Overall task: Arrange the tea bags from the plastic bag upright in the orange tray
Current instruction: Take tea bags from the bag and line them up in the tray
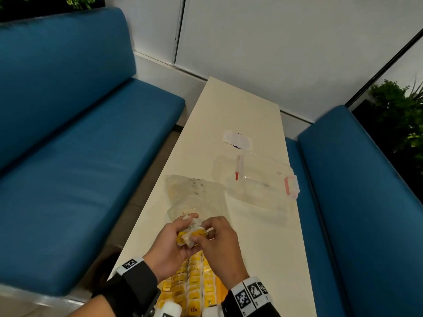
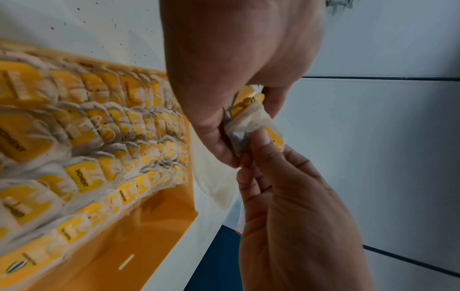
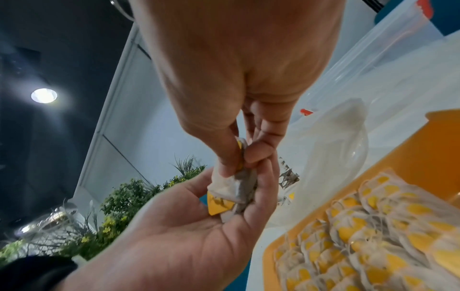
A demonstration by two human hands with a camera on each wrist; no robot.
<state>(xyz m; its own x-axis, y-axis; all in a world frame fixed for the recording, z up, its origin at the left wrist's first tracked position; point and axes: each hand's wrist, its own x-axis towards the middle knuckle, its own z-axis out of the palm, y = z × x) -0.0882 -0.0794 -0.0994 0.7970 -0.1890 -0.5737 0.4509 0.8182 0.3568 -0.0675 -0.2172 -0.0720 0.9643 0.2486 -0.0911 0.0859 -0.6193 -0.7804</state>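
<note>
Both hands meet above the far end of the orange tray, sharing a small bunch of tea bags with yellow tags. My left hand cups the bunch in curled fingers. My right hand pinches one bag of it between thumb and fingertips. In the left wrist view the bunch sits between both hands. Several rows of tea bags stand upright in the tray, whose right side is bare. The crumpled plastic bag lies just beyond the hands.
A clear container lid with pink clasps lies on the white table to the right of the bag. A pale sticker is farther back. Blue benches flank the narrow table on both sides.
</note>
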